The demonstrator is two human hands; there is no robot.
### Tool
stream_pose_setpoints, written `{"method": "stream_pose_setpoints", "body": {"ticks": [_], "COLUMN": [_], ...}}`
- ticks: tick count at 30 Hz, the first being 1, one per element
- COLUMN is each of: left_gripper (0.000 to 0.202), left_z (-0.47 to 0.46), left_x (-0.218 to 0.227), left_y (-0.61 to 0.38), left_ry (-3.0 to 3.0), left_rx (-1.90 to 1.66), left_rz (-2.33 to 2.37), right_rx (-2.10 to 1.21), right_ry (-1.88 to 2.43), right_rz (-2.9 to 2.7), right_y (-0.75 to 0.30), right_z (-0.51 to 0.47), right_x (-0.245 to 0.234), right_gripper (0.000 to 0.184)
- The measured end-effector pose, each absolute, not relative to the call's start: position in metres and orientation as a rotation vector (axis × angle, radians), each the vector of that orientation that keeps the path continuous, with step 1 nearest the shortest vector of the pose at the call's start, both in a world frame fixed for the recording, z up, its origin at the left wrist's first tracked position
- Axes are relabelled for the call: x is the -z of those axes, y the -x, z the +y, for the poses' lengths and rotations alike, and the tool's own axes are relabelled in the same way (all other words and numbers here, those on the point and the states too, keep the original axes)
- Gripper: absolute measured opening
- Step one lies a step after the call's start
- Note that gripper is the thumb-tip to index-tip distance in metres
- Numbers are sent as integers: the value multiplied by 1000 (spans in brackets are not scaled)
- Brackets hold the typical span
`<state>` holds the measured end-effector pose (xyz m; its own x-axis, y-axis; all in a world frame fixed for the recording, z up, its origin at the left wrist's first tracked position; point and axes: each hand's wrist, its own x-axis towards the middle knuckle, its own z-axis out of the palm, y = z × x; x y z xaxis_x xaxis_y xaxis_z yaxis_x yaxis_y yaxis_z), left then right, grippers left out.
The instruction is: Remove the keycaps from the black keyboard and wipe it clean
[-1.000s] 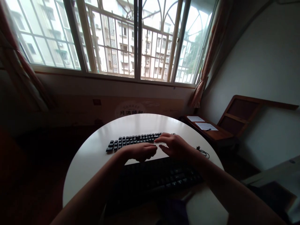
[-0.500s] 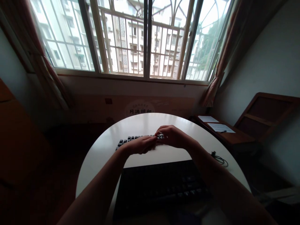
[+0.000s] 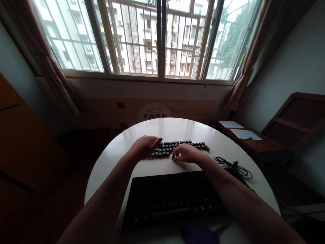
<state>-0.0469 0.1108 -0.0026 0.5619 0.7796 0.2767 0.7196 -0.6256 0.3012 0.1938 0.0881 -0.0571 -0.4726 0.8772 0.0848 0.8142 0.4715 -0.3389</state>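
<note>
Black keycaps [image 3: 162, 149] stand in rows on the white round table [image 3: 106, 166]. My left hand [image 3: 145, 146] is over the left end of these rows, its fingers curled closed; whatever they may hold is hidden. Just in front of the rows, my right hand [image 3: 188, 154] pinches a small black keycap between thumb and fingers, low over the tabletop. Nearer to me lies a black keyboard [image 3: 172, 191], below both forearms. Keys show along its near side, while its far part looks dark and flat.
A coiled black cable [image 3: 241, 171] lies on the table's right side. Close to me is a dark purple item [image 3: 199, 234], partly cut off. Papers [image 3: 246, 134] and a pen rest on a wooden chair or bench [image 3: 266, 146] at the right. Beyond the table is a cardboard panel [image 3: 129, 110].
My hands were together over the rows, with a thin shiny wire-like thing at the fingers. Now they are apart: the left has gone left, the right lower and nearer, with a keycap.
</note>
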Motion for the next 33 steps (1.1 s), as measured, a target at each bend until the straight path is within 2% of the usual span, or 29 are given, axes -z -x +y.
{"method": "stream_pose_setpoints", "body": {"ticks": [6, 25, 33], "left_gripper": [55, 54, 54], "left_z": [119, 123, 124], "left_x": [11, 15, 16], "left_y": [51, 56, 56], "left_ry": [-2701, -2721, -2731], "left_rx": [-725, -864, -834], "left_rz": [1316, 1352, 1366], "right_rx": [-387, -259, -166], "right_ry": [1431, 1545, 1624], "right_rz": [-2430, -2298, -2269], "right_y": [-197, -190, -184], "right_z": [87, 89, 89], "right_x": [57, 70, 72], "right_gripper": [29, 16, 16]}}
